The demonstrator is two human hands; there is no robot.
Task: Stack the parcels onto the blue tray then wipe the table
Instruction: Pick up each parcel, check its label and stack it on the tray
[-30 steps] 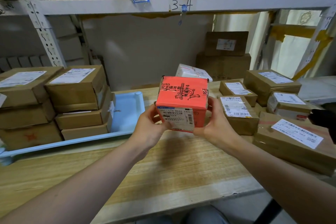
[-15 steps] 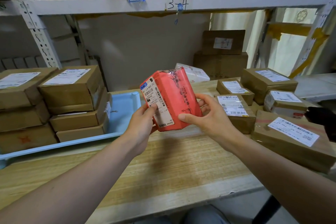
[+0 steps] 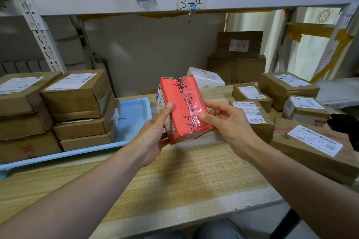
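Pale wooden worktop [image 3: 194,176] runs under everything, w/ a white metal shelf [image 3: 174,3] above marked "3-4" in pen. Light blue plastic tray [image 3: 134,114] sits at left, two piles of brown cardboard parcels [image 3: 77,106] on it; its left end is cut off by the frame edge. More brown taped parcels [image 3: 287,85] lie at right on the worktop. I hold a red tape-wrapped box parcel [image 3: 182,106] tilted above the worktop, btwn both hands: my left hand [image 3: 153,136] grips its labelled side, thumb up along the edge; my right hand [image 3: 225,122] pinches the opposite side, thumb on the red face. Black print reads "HOO" plus Chinese characters; barcode label too skewed to read.
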